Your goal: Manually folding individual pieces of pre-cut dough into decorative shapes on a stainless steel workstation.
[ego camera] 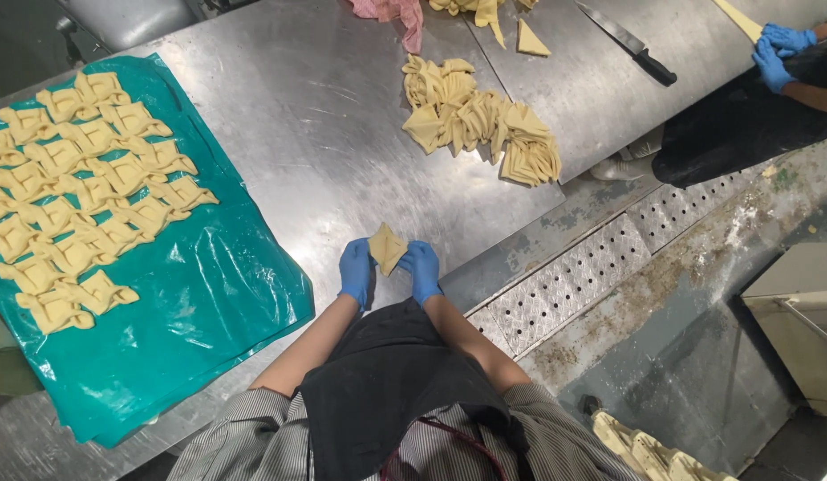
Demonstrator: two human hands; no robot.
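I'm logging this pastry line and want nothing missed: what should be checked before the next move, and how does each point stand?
1. Dough piece held by both hands: ok, left hand and right hand pinch its sides.
2. Gloves on: ok.
3. Free space on teal sheet beside the shaped pastries: ok.
4. Unshaped dough pile stocked: ok.
5. Knife away from these hands: ok.
6. Fold finished: cannot tell.

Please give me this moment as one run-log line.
left hand: holds dough piece | right hand: holds same piece | over steel table | shaped pieces on teal sheet
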